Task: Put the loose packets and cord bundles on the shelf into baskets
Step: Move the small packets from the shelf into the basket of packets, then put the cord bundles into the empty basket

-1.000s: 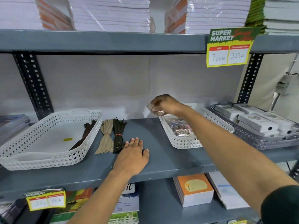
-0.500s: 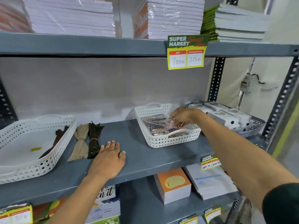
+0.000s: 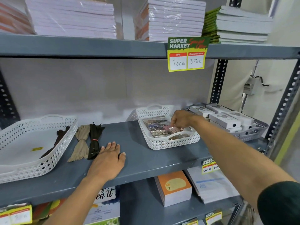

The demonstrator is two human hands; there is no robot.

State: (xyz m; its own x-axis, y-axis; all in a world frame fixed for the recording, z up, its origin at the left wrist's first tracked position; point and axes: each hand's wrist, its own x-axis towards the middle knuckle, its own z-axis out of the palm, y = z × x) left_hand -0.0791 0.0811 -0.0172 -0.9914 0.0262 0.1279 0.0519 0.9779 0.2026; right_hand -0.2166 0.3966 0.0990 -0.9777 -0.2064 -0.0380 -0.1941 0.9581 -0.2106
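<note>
My right hand (image 3: pixel 181 120) reaches into the small white basket (image 3: pixel 164 144) on the grey shelf (image 3: pixel 138 159), its fingers pinched on a clear packet (image 3: pixel 174 129) lying on the other packets (image 3: pixel 155 127) there. My left hand (image 3: pixel 108 159) rests flat and open on the shelf. Its fingertips touch the lower end of a dark cord bundle (image 3: pixel 95 140), which lies beside a tan cord bundle (image 3: pixel 81 143). To the left stands a large white basket (image 3: pixel 53 156) with one dark cord bundle (image 3: pixel 56 143) lying along its right side.
A grey basket (image 3: pixel 253 134) of white boxes (image 3: pixel 224 120) stands right of the small basket. Wrapped paper stacks (image 3: pixel 73 17) fill the shelf above, where a price tag (image 3: pixel 186 54) hangs. Notebooks (image 3: pixel 173 187) lie on the shelf below. A slotted upright (image 3: pixel 282 111) bounds the right side.
My right hand has carried the clear packet from above the small basket's near-left corner down into the basket. The left hand has stayed flat on the shelf. My view has swung right.
</note>
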